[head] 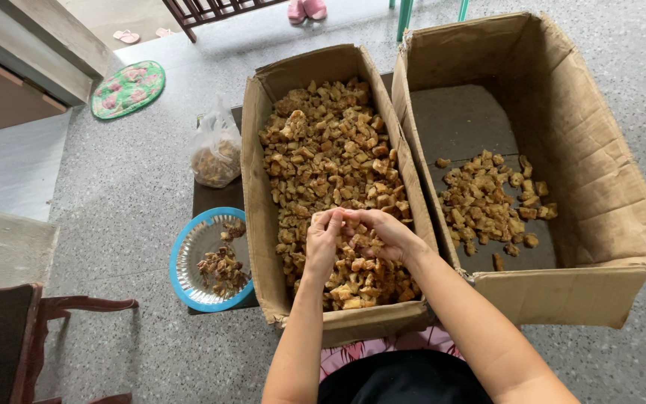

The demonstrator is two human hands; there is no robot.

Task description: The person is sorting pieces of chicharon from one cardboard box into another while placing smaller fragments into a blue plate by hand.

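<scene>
**Over the full box: two hands meet on one brown piece**

At centre frame, both hands are together above the lower half of the left cardboard box (257, 224), which is heaped w/ brown dried chunks (323, 150). Hard to make out: the small piece (340, 217) between the fingertips is mostly covered by the fingers; only a sliver shows, so its shape can't be told. The person's body is cut off at the bottom edge, w/ just a dark garment and a bit of pink cloth showing. Chair at lower left is cropped too; table legs at the top edge are only partly in frame.

Left hand (323, 239): forearm rises from bottom centre, wrist bent, fingers curled inward and pinched onto the piece. Right hand (386, 232): forearm comes in diagonally from lower right, back of hand up, fingers folded down and closed on the same piece from the other side. Fingertips of both hands touch.

Right of centre, the second cardboard box (600, 172) holds a thin scatter of similar chunks (487, 202), its floor mostly bare. Left of the full box, a blue-rimmed plate (181, 262) carries darker scraps; above it, a clear plastic bag (216, 153) w/ brown bits inside. Upper left: round green mat (114, 97) on the speckled floor.
</scene>
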